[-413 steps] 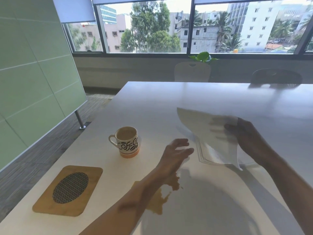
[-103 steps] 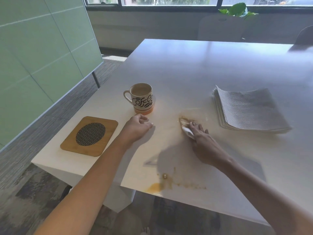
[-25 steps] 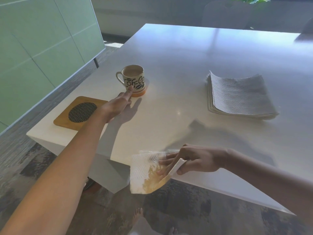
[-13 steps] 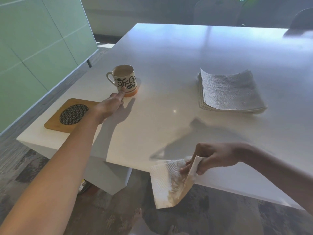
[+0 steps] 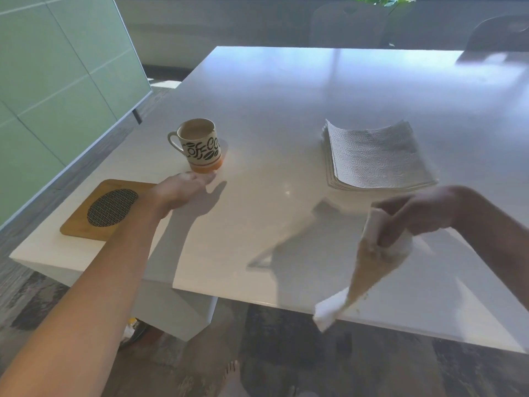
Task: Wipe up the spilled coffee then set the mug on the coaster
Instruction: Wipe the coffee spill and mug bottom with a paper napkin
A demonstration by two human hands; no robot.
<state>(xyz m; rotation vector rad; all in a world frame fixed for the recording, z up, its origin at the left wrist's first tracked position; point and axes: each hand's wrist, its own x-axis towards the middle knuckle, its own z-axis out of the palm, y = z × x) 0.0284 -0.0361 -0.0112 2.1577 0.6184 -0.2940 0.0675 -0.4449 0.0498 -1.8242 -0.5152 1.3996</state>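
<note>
Now, mug (image 5: 201, 146) upright on white table (image 5: 286, 110), handle turned away from stack of paper towels (image 5: 375, 156), pale coffee inside, lettered band and orange base showing. Just beside mug's base, on its near side: left hand (image 5: 183, 190), palm down, fingers loosely spread and clamped on nothing, fingertips almost at orange base; whether touching, cannot tell. Near mug, toward table's corner: wooden coaster (image 5: 106, 209) with dark woven oval, bare, partly hidden under left forearm. Well apart from mug, on side opposite handle: stack of paper towels, lying flat. Farther from mug still, over table's near edge: right hand (image 5: 420, 214), fingers pinched together on used paper towel (image 5: 360, 270), brown-stained, hanging down past edge. Around mug, tabletop clean, no brown marks visible.
</note>
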